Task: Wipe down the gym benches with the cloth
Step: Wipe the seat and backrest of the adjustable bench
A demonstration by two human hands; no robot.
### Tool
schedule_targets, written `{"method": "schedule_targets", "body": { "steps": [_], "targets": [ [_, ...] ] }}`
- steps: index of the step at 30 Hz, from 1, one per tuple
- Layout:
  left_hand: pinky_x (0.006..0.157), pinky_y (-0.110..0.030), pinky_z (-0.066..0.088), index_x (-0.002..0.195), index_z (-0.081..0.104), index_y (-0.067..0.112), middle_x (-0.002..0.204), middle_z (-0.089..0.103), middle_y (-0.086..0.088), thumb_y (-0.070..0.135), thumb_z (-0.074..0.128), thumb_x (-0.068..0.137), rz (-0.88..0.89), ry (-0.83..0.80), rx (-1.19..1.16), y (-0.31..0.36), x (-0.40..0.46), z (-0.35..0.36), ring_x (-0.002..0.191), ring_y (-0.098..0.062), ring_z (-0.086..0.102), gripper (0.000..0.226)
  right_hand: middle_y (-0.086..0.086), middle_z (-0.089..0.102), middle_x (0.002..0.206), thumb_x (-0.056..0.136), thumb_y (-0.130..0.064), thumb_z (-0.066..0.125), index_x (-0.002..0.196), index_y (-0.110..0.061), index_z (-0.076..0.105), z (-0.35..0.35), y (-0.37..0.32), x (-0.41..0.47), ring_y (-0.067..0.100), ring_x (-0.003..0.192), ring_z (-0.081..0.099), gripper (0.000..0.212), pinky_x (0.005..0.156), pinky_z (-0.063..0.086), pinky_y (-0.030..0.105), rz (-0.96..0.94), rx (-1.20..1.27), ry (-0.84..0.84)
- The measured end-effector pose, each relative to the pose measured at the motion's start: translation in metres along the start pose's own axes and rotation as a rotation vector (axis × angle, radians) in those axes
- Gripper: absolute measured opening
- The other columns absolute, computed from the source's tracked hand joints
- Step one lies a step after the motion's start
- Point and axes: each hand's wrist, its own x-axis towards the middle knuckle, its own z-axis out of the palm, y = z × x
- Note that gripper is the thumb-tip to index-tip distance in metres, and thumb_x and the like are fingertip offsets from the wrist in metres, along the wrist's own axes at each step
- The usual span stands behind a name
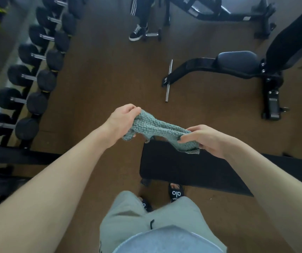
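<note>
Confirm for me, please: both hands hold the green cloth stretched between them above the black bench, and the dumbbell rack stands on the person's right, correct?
Not quite. The head view shows the dumbbell rack on the person's left, not the right. The rest holds: the left hand and right hand hold the green cloth stretched between them above the black bench.

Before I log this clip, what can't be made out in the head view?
- Flat bench: near end hidden by the right forearm.
- Cloth: both ends bunched inside the left hand and right hand.
- Incline bench: backrest cut off by the right edge.
- Whether any bench is already wiped: unreadable.
</note>
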Motion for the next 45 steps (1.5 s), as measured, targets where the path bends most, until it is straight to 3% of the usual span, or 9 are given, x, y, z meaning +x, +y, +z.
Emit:
{"method": "schedule_targets", "body": {
  "steps": [4, 8, 11, 13, 20, 28, 35, 40, 45],
  "targets": [
    [0.077, -0.04, 0.054, 0.098, 0.069, 0.029, 0.1, 0.073, 0.001, 0.049, 0.066, 0.085, 0.017, -0.121, 0.139, 0.011, 0.017, -0.034, 0.088, -0.019, 0.067, 0.024, -0.004, 0.066, 0.132, 0.089, -0.037, 0.076, 0.123, -0.019, 0.071, -0.002, -0.024, 0.009, 0.016, 0.118, 0.058, 0.038, 0.091, 0.041, 0.031, 0.004, 0.081, -0.066],
    [0.095, -0.04, 0.056, 0.113, 0.066, 0.026, 0.109, 0.072, 0.0, 0.019, 0.075, 0.085, -0.007, -0.185, 0.162, 0.007, 0.04, -0.075, 0.105, -0.02, 0.068, 0.03, 0.002, 0.076, 0.1, 0.098, -0.019, 0.068, 0.093, -0.011, 0.065, 0.01, -0.048, 0.029, 0.016, 0.089, 0.073, 0.009, 0.082, 0.049, 0.031, -0.057, 0.275, -0.09],
    [0.092, -0.035, 0.054, 0.117, 0.063, 0.024, 0.113, 0.069, -0.002, 0.006, 0.075, 0.081, -0.047, -0.243, 0.192, -0.008, 0.067, -0.112, 0.107, -0.02, 0.065, 0.042, 0.016, 0.074, 0.117, 0.096, -0.009, 0.069, 0.112, 0.003, 0.062, 0.033, -0.074, 0.052, 0.032, 0.106, 0.071, 0.022, 0.099, 0.053, 0.042, -0.095, 0.3, -0.01],
    [0.087, -0.033, 0.055, 0.118, 0.061, 0.025, 0.112, 0.067, 0.0, 0.009, 0.075, 0.082, -0.045, -0.275, 0.32, -0.02, 0.091, -0.135, 0.104, -0.018, 0.064, 0.042, 0.013, 0.075, 0.11, 0.095, -0.009, 0.069, 0.097, -0.004, 0.066, 0.055, -0.093, 0.066, 0.03, 0.104, 0.07, 0.007, 0.094, 0.051, 0.038, -0.106, 0.3, 0.029],
    [0.087, -0.036, 0.058, 0.103, 0.065, 0.028, 0.104, 0.069, 0.003, 0.03, 0.066, 0.096, 0.051, -0.332, 0.412, -0.038, 0.162, -0.217, 0.099, -0.015, 0.066, 0.007, -0.008, 0.058, 0.063, 0.09, -0.003, 0.072, 0.066, -0.02, 0.039, 0.129, -0.142, 0.114, 0.002, 0.061, 0.061, 0.045, 0.055, 0.043, 0.017, -0.098, 0.413, 0.323],
    [0.092, -0.046, 0.059, 0.104, 0.064, 0.024, 0.108, 0.07, -0.002, 0.026, 0.069, 0.092, -0.007, -0.299, 0.187, -0.044, 0.219, -0.279, 0.103, -0.021, 0.069, 0.014, 0.004, 0.063, 0.101, 0.084, 0.012, 0.068, 0.105, -0.014, 0.058, 0.18, -0.191, 0.149, 0.011, 0.076, 0.065, 0.035, 0.061, 0.049, 0.02, -0.134, 0.673, 0.552],
    [0.093, -0.041, 0.059, 0.132, 0.045, 0.027, 0.122, 0.059, -0.003, 0.024, 0.08, 0.085, -0.073, -0.396, 0.22, -0.018, 0.247, -0.281, 0.109, -0.019, 0.064, 0.059, 0.004, 0.061, 0.097, 0.089, 0.011, 0.06, 0.125, -0.017, 0.063, 0.171, -0.205, 0.159, 0.018, 0.089, 0.066, 0.046, 0.065, 0.054, 0.021, -0.181, 0.772, 0.594],
    [0.089, -0.042, 0.06, 0.129, 0.031, 0.045, 0.12, 0.055, -0.011, 0.016, 0.084, 0.066, 0.048, -0.523, 0.498, 0.024, 0.267, -0.267, 0.105, -0.025, 0.065, 0.087, 0.007, 0.074, 0.102, 0.094, 0.002, 0.063, 0.098, -0.013, 0.076, 0.144, -0.203, 0.166, 0.021, 0.102, 0.073, 0.021, 0.083, 0.062, 0.032, -0.103, 0.599, 0.718],
    [0.057, -0.028, 0.058, 0.115, 0.052, 0.031, 0.117, 0.041, -0.005, 0.019, 0.077, 0.083, 0.351, -0.458, 0.94, 0.069, 0.297, -0.236, 0.085, -0.023, 0.064, 0.042, -0.006, 0.069, 0.079, 0.084, -0.017, 0.082, 0.092, -0.023, 0.077, 0.104, -0.207, 0.175, 0.009, 0.072, 0.062, 0.011, 0.063, 0.052, 0.017, -0.108, 0.223, 0.792]
  ]
}}
